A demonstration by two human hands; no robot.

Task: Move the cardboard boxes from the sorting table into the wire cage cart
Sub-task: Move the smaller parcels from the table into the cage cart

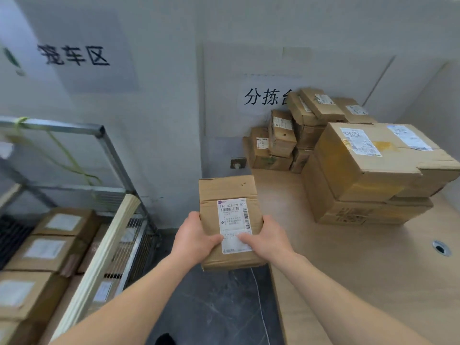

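I hold a flat cardboard box (230,215) with a white shipping label in both hands, in the air over the gap between table and cart. My left hand (194,237) grips its left edge, thumb on the label. My right hand (267,239) grips its right edge, thumb on top. The sorting table (348,257) lies to the right, light wood. A big box stack (368,170) and several smaller boxes (293,135) sit at its back. The wire cage cart (109,155) stands at the left and holds several labelled boxes (49,245).
A pale wooden board (99,260) leans along the cart's near side. Dark floor (219,307) shows between cart and table. A cable hole (441,248) sits in the table at the right. Paper signs hang on the grey wall behind.
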